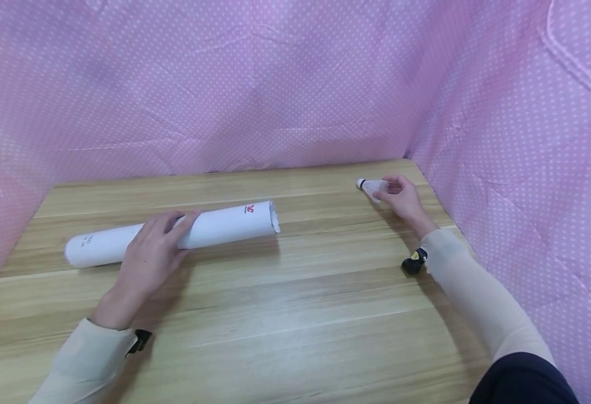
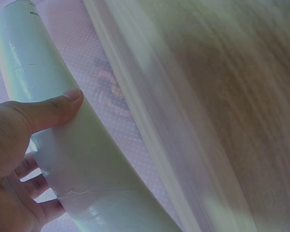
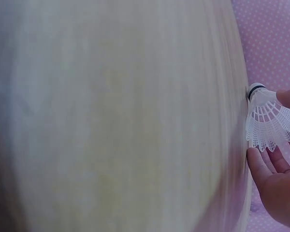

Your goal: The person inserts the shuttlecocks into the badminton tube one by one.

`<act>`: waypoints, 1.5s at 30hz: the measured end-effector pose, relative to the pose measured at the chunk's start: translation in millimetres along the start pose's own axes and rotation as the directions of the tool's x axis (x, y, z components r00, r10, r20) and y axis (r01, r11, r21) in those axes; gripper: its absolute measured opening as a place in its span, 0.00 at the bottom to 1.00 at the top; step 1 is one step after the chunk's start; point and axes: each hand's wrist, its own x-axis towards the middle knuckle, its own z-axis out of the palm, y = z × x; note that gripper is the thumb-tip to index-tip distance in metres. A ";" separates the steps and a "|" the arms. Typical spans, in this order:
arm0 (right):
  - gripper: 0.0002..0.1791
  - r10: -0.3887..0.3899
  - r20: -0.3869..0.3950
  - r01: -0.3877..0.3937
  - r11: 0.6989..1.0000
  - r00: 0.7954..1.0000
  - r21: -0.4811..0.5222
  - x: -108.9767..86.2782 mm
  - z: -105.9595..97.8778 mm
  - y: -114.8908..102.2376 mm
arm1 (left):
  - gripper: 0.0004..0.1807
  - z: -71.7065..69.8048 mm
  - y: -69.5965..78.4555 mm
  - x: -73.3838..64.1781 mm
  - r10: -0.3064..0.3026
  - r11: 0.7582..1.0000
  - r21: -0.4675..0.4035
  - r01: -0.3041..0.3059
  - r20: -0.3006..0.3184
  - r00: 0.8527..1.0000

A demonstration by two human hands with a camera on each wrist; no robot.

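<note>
A white shuttlecock tube (image 1: pixel 224 227) with red print near its right end slants across the left half of the table. That right end shows an uncovered rim. My left hand (image 1: pixel 154 247) grips the tube around its middle; in the left wrist view the thumb (image 2: pixel 63 107) crosses one side and the fingers curl behind. At the far right, my right hand (image 1: pixel 403 199) has thumb and fingers around the skirt of a white shuttlecock (image 1: pixel 371 187). The shuttlecock's cork, banded in black, points left, and in the right wrist view it lies close to the table surface.
The wooden table (image 1: pixel 285 314) has its back edge against a pink dotted cloth (image 1: pixel 255 84). More of the cloth hangs close beside the right arm. A small black device (image 1: pixel 413 262) sits at the right wrist, and another (image 1: pixel 140 340) at the left.
</note>
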 end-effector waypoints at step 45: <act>0.46 -0.061 0.011 0.061 0.998 0.998 -0.034 -7.2 13.8 -4.7 | 0.51 1.6 -0.2 1.7 0.010 1.000 -0.008 -0.010 -0.008 1.000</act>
